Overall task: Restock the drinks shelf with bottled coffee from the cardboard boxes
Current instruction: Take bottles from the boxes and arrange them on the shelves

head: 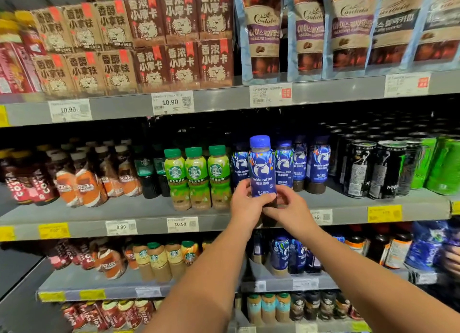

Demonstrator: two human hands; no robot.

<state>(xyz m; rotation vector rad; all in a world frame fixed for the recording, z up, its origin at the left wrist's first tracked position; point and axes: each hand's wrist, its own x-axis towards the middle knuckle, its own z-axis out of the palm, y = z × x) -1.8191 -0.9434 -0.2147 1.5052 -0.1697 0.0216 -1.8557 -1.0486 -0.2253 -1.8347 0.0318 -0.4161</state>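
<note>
A blue bottled coffee [261, 165] with a blue cap stands upright at the front edge of the middle shelf [149, 208]. My left hand [245, 205] grips its lower part from the left. My right hand [288, 208] curls round its base from the right. Behind it stand three more blue coffee bottles [298, 163] of the same kind in a row. No cardboard box shows in the head view.
Green-labelled bottles [196, 175] stand just left of the blue ones, orange and red bottles [82, 180] further left. Black and green cans [388, 168] fill the right. Cartons and coffee pouches [263, 31] sit on the shelf above. Another person's hand [451, 260] shows at the right edge.
</note>
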